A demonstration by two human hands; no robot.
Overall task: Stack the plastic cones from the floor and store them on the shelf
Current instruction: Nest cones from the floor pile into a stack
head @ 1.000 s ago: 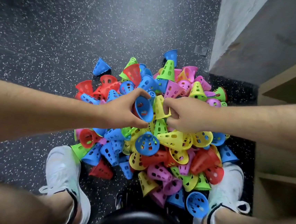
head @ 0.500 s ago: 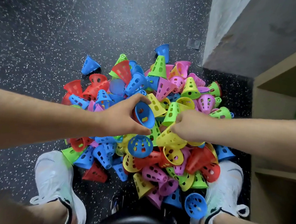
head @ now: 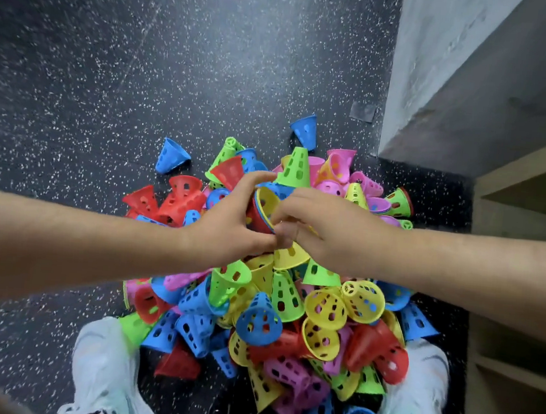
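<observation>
A heap of small perforated plastic cones in blue, red, yellow, green and pink lies on the speckled dark floor between my feet. My left hand grips a short nested stack, red outside, then blue, with a yellow cone innermost, its mouth facing right. My right hand meets it from the right, fingers curled on the yellow cone at the stack's mouth. The wooden shelf stands at the right edge.
A grey wall corner rises at the upper right beside the shelf. My white shoes flank the heap. Stray blue cones lie at the heap's far edge. Open floor stretches to the left.
My right hand lifted a yellow cone out of the heap and brought it left into the blue cone that my left hand holds. Both hands rose slightly above the pile.
</observation>
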